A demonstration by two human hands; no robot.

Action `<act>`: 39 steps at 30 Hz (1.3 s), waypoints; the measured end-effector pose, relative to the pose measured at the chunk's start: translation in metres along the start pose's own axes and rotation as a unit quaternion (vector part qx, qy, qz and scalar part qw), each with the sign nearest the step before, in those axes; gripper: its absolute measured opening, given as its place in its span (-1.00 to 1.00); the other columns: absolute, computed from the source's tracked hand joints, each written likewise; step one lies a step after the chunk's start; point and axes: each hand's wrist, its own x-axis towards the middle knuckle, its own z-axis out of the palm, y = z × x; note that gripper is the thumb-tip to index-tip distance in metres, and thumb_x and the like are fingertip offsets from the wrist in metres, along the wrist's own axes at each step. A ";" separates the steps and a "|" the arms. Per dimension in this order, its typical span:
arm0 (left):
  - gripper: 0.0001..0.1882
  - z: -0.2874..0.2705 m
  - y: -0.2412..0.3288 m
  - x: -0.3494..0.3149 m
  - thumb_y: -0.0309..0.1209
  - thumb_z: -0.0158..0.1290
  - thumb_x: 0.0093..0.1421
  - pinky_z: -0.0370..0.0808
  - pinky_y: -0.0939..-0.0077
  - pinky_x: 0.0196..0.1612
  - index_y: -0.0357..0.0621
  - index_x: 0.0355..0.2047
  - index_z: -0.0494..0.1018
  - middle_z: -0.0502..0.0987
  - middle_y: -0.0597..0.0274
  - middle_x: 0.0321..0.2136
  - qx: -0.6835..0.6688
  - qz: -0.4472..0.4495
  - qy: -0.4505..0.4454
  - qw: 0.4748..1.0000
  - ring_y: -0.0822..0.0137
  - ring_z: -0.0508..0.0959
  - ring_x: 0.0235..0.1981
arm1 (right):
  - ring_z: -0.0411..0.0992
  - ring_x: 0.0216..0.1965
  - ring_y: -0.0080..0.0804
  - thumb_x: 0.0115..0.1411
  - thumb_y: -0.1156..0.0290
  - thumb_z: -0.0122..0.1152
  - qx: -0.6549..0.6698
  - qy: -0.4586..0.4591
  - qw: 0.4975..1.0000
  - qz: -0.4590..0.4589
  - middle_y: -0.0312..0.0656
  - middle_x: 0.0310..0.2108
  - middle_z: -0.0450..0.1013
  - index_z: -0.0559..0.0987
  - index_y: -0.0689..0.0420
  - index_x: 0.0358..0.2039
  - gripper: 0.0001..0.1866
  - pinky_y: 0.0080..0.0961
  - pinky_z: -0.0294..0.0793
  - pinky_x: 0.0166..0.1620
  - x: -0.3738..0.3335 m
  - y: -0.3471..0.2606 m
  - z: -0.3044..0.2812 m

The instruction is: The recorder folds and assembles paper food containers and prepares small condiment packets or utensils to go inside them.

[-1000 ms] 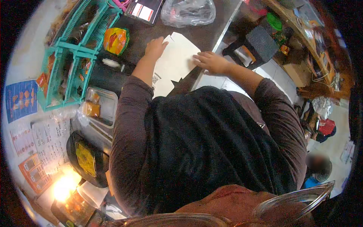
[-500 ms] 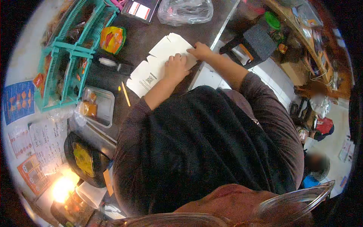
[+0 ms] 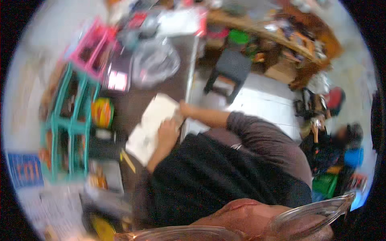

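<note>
One white card lies on the dark table, the left hand resting across its surface and the right hand at its right edge (motion blur: I cannot tell whether either hand's fingers are together, apart or clamped on it), with a yellow stick just beside its lower left side

The left hand hides part of the white cardboard (itself blurred).

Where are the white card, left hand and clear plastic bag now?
White card [image 3: 148, 124]: head view, on its bare upward face.
Left hand [image 3: 167, 131]: head view, on the back of the hand.
Clear plastic bag [image 3: 156, 62]: head view, mid-bag.
</note>
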 end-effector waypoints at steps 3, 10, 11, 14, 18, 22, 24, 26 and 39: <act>-0.62 -0.018 0.013 -0.007 -0.30 0.12 -0.15 0.41 0.23 -0.34 -0.15 -0.31 0.31 0.36 0.12 -0.37 -0.011 -0.019 -0.031 0.999 0.09 0.40 -0.31 | 0.33 -0.29 0.01 -0.09 0.32 0.13 0.151 0.050 0.982 -0.097 0.09 -0.33 0.32 0.27 0.22 -0.19 -0.55 -0.13 0.29 -0.15 -0.049 -0.036 -0.015; -0.75 -0.020 0.012 -0.004 -0.31 0.08 -0.13 0.40 0.21 -0.39 -0.17 -0.47 0.34 0.39 0.09 -0.46 -0.013 0.006 -0.055 0.998 0.05 0.44 -0.42 | 0.28 -0.20 -0.23 -0.07 0.21 0.11 -0.317 -0.008 0.829 -0.461 -0.16 -0.25 0.30 0.39 0.08 -0.25 -0.64 -0.28 0.33 -0.18 -0.114 -0.043 -0.073; -0.77 -0.024 0.012 0.000 -0.32 0.06 -0.13 0.40 0.20 -0.40 -0.17 -0.49 0.34 0.40 0.10 -0.49 -0.012 0.003 -0.073 0.997 0.04 0.44 -0.45 | 0.28 -0.20 -0.23 -0.07 0.21 0.11 -0.320 -0.001 0.827 -0.462 -0.16 -0.25 0.30 0.39 0.08 -0.25 -0.64 -0.28 0.33 -0.18 -0.108 -0.042 -0.072; -0.81 -0.025 0.004 0.006 -0.35 0.05 -0.15 0.39 0.18 -0.41 -0.18 -0.56 0.34 0.40 0.05 -0.57 -0.025 0.029 -0.053 0.998 0.03 0.45 -0.49 | 0.29 -0.18 -0.27 -0.04 0.21 0.07 -0.343 -0.010 0.820 -0.459 -0.20 -0.24 0.30 0.38 0.08 -0.31 -0.70 -0.33 0.39 -0.25 -0.097 -0.042 -0.065; -0.75 -0.031 -0.013 0.016 -0.31 0.08 -0.16 0.39 0.21 -0.35 -0.20 -0.50 0.40 0.45 0.01 -0.52 -0.060 0.052 -0.099 0.992 0.04 0.47 -0.44 | 0.32 -0.21 -0.27 -0.02 0.23 0.04 -0.373 -0.024 0.801 -0.467 -0.15 -0.29 0.33 0.40 0.10 -0.36 -0.75 -0.35 0.38 -0.24 -0.077 -0.044 -0.057; -0.68 -0.039 -0.027 0.037 -0.25 0.11 -0.17 0.41 0.27 -0.29 -0.17 -0.41 0.46 0.49 0.03 -0.45 -0.054 0.018 -0.202 0.978 0.07 0.49 -0.39 | 0.35 -0.27 -0.26 -0.03 0.25 0.03 -0.405 -0.052 0.767 -0.495 -0.12 -0.39 0.37 0.46 0.11 -0.52 -0.81 -0.36 0.36 -0.23 -0.065 -0.056 -0.063; -0.63 -0.040 -0.034 0.044 -0.22 0.13 -0.19 0.42 0.32 -0.26 -0.16 -0.37 0.49 0.51 0.04 -0.43 -0.100 -0.002 -0.234 0.967 0.09 0.50 -0.36 | 0.34 -0.28 -0.24 -0.04 0.26 0.03 -0.463 -0.071 0.735 -0.491 -0.14 -0.42 0.38 0.49 0.08 -0.59 -0.82 -0.37 0.34 -0.20 -0.065 -0.061 -0.065; -0.62 -0.038 -0.040 0.046 -0.21 0.14 -0.20 0.42 0.33 -0.26 -0.17 -0.37 0.49 0.51 0.03 -0.45 -0.118 -0.003 -0.228 0.967 0.09 0.51 -0.37 | 0.34 -0.28 -0.23 -0.02 0.25 0.02 -0.474 -0.072 0.709 -0.517 -0.14 -0.42 0.38 0.49 0.09 -0.57 -0.81 -0.37 0.35 -0.21 -0.058 -0.058 -0.066; -0.65 -0.030 -0.052 0.043 -0.12 0.06 -0.15 0.44 0.38 -0.31 -0.11 -0.43 0.51 0.52 0.04 -0.53 -0.239 -0.088 -0.229 0.940 0.14 0.53 -0.44 | 0.43 -0.38 -0.03 -0.06 0.18 0.05 -0.381 -0.159 0.845 -0.340 0.00 -0.45 0.46 0.56 0.17 -0.51 -0.69 -0.20 0.40 -0.30 -0.045 -0.082 -0.082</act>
